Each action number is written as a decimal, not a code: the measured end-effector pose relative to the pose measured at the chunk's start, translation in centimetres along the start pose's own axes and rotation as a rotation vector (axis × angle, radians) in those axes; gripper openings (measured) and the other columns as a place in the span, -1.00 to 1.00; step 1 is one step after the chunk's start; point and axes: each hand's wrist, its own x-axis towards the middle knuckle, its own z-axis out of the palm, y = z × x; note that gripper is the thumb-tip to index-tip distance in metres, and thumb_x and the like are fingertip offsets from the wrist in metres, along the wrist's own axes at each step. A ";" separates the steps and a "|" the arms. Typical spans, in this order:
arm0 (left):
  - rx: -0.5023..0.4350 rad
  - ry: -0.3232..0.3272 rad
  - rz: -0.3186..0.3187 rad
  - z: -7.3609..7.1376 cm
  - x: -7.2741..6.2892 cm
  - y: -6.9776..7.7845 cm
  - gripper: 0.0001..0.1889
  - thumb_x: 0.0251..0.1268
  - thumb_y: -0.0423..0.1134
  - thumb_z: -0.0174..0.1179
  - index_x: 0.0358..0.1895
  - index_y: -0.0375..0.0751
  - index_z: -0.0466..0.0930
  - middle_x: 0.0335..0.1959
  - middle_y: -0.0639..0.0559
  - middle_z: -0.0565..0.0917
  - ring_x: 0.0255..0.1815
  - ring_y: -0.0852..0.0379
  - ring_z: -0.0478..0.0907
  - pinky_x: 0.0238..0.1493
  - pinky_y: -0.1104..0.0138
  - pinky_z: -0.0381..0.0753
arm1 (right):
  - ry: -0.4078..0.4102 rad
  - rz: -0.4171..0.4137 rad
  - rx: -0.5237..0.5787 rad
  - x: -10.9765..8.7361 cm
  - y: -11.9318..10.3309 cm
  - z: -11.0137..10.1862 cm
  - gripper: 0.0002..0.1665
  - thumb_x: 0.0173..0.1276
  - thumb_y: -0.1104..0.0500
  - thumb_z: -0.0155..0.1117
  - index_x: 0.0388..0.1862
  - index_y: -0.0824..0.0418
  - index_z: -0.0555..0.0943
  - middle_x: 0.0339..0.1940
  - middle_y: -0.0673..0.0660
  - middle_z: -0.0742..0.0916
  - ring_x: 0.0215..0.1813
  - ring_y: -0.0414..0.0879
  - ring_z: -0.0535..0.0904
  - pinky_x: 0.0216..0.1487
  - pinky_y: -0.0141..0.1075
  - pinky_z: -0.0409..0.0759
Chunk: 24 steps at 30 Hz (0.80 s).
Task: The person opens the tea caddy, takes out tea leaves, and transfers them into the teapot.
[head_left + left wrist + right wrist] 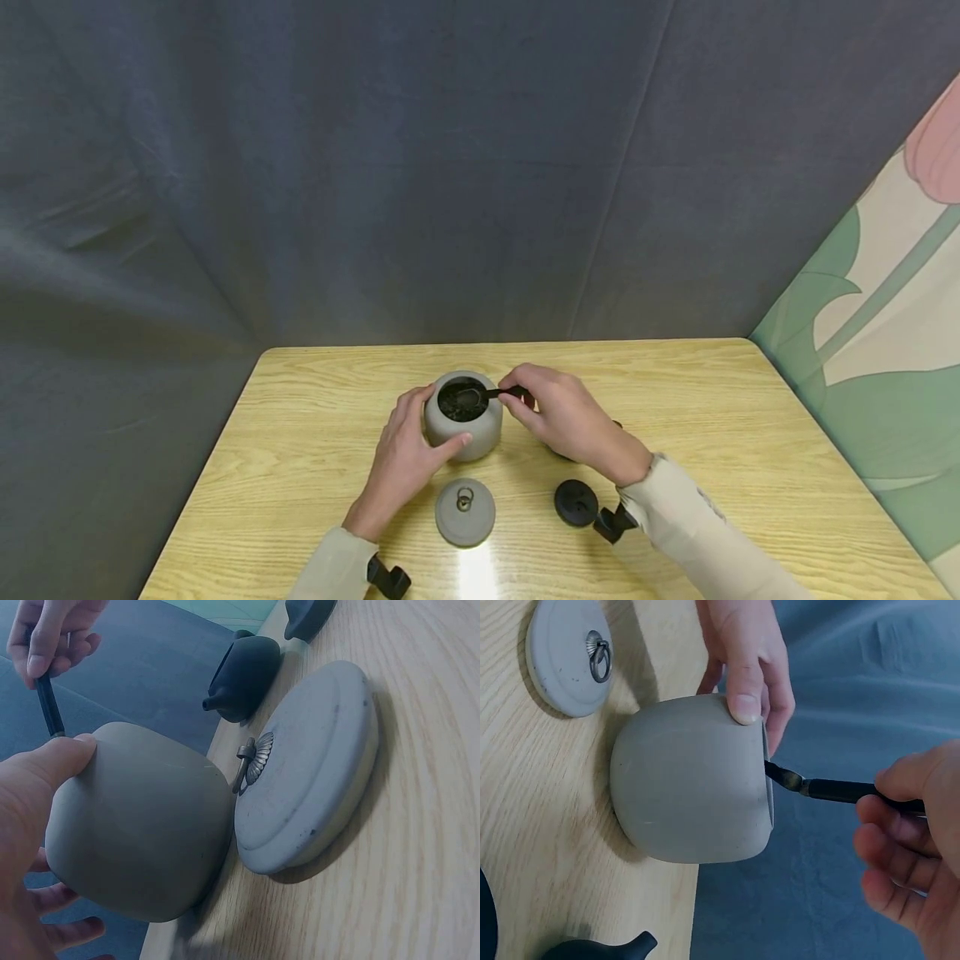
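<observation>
A round grey jar (483, 429) stands on the table, its mouth showing dark loose leaves (456, 413). My left hand (408, 454) holds the jar from the left, thumb on the near wall and fingers around the far side. Between thumb and fingers, my right hand (562, 408) pinches the black handle of a spoon (840, 790). The spoon's bowl is inside the jar's mouth, over the leaves. Nearer to me lies the jar's grey lid (465, 521), with a metal ring on top; it also shows large in the left wrist view.
A small black teapot (244, 675) stands right of the jar, mostly hidden under my right forearm in the head view. Its round black lid (576, 502) lies closer to me. Dark cloth (450, 183) hangs behind the table, and a flower-patterned panel (885, 350) borders the right side.
</observation>
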 end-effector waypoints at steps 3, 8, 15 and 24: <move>-0.008 0.000 0.007 0.0 0.0 0.0 0.03 0.19 0.32 0.51 0.65 0.02 0.26 0.62 -0.04 0.34 0.57 -0.22 0.40 0.47 -0.24 0.44 | -0.026 -0.026 -0.030 0.4 -0.3 0.1 -0.91 0.55 0.14 0.40 -0.04 0.05 0.74 -0.19 -0.10 0.81 -0.31 -0.26 0.63 -0.27 -0.43 0.61; -0.014 -0.002 0.012 -0.1 0.1 -0.1 0.04 0.19 0.36 0.48 0.66 0.03 0.25 0.64 -0.03 0.33 0.57 -0.21 0.39 0.46 -0.24 0.44 | -0.051 -0.081 -0.080 1.0 -0.3 0.5 -0.91 0.55 0.14 0.39 -0.04 0.07 0.75 -0.18 -0.10 0.81 -0.31 -0.28 0.64 -0.26 -0.43 0.63; -0.017 -0.012 0.008 -0.1 0.0 -0.1 0.04 0.20 0.39 0.46 0.66 0.03 0.25 0.64 -0.02 0.32 0.56 -0.20 0.40 0.44 -0.23 0.46 | -0.079 -0.129 -0.135 1.3 -0.2 1.3 -0.94 0.56 0.13 0.38 -0.07 0.06 0.73 -0.20 -0.09 0.78 -0.30 -0.31 0.61 -0.28 -0.43 0.61; -0.019 -0.009 0.003 -0.1 0.0 -0.3 0.04 0.20 0.39 0.46 0.66 0.03 0.26 0.63 -0.02 0.32 0.56 -0.20 0.40 0.43 -0.22 0.47 | -0.088 -0.199 -0.218 1.7 -0.1 1.9 -0.95 0.57 0.14 0.36 -0.13 0.08 0.69 -0.26 -0.07 0.75 -0.33 -0.27 0.58 -0.30 -0.39 0.60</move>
